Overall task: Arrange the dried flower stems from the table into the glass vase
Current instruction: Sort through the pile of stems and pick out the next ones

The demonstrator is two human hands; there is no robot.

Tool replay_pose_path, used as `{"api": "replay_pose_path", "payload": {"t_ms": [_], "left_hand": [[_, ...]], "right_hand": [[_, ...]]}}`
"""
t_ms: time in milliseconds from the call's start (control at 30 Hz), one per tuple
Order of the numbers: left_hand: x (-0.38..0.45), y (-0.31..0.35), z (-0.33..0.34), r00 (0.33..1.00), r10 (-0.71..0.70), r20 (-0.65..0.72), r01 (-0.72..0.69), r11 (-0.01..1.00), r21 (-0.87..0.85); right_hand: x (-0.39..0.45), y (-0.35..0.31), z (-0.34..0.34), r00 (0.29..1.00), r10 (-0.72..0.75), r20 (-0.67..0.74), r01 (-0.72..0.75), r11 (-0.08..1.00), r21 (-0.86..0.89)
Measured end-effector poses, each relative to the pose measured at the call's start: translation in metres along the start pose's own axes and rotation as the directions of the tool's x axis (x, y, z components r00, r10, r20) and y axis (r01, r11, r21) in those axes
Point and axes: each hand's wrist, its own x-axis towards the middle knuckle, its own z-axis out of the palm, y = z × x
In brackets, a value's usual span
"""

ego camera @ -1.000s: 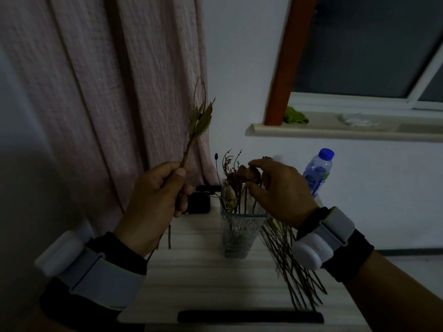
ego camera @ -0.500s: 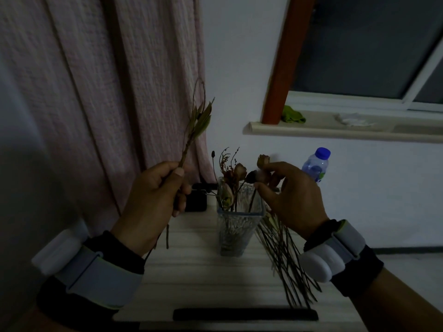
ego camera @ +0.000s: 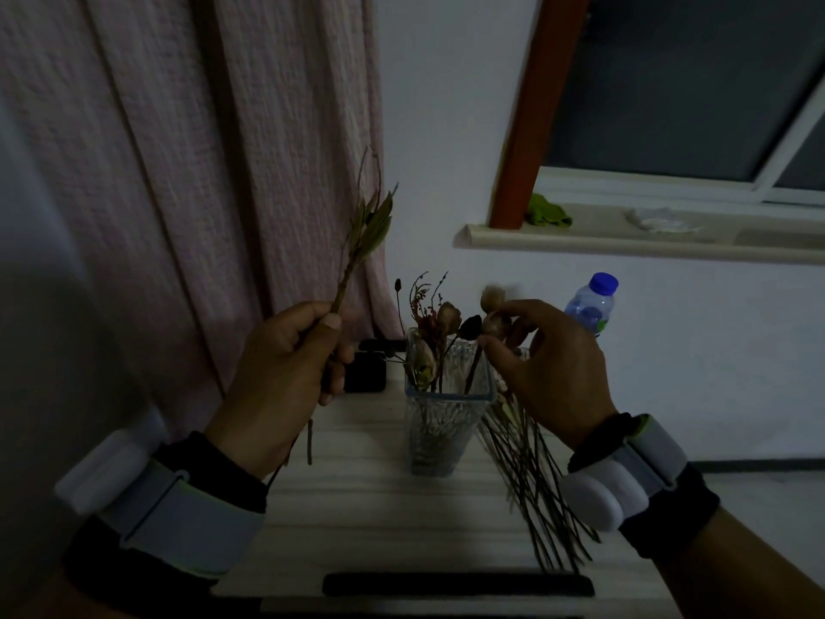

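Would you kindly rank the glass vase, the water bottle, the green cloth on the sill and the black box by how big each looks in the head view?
1. glass vase
2. water bottle, partly hidden behind the right hand
3. black box and green cloth: these look alike, and the cloth lies farther off, so unranked.

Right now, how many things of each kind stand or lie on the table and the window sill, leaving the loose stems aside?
Glass vase: 1
Water bottle: 1
Black box: 1
Green cloth: 1
White object on sill: 1
Total: 5

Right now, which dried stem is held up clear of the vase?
The leafy stem gripped in the left hand; the others stand in the vase or lie on the table.
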Motion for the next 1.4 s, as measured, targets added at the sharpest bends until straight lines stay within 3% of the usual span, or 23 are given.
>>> {"api": "replay_pose_path", "payload": {"t_ms": [1400], "left_hand": [[0.001,-0.005,0.004,1.000,0.005,-0.002,-0.005,1.000,-0.008]], "right_hand": [[-0.014,0.011,0.004,0.996,0.090,0.000,-0.090,0.995,-0.038]]}}
